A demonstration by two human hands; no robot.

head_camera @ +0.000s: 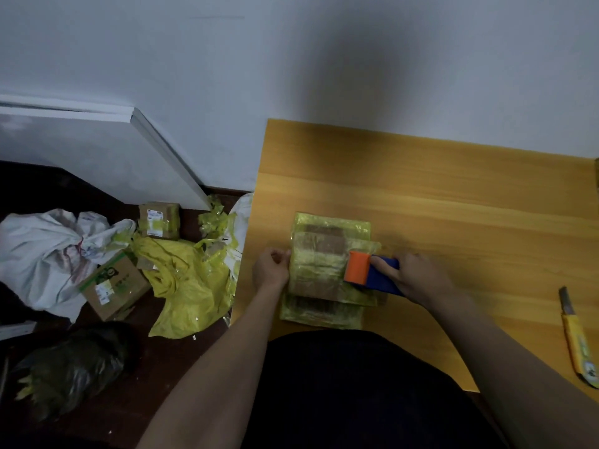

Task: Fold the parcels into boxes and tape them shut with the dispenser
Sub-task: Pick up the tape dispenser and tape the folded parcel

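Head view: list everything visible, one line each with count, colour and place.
parcel: one, brown under yellow tape, on table
tape dispenser: one, orange and blue, on the parcel
utility knife: one, yellow, table's right edge
table: one, orange wood
cardboard boxes: two, brown, floor left
yellow plastic: heap, floor beside table
white sack: one, floor
black bag: one, floor
left hand: holds parcel's edge
right hand: grips dispenser

Head view, steeply down, seemingly close.
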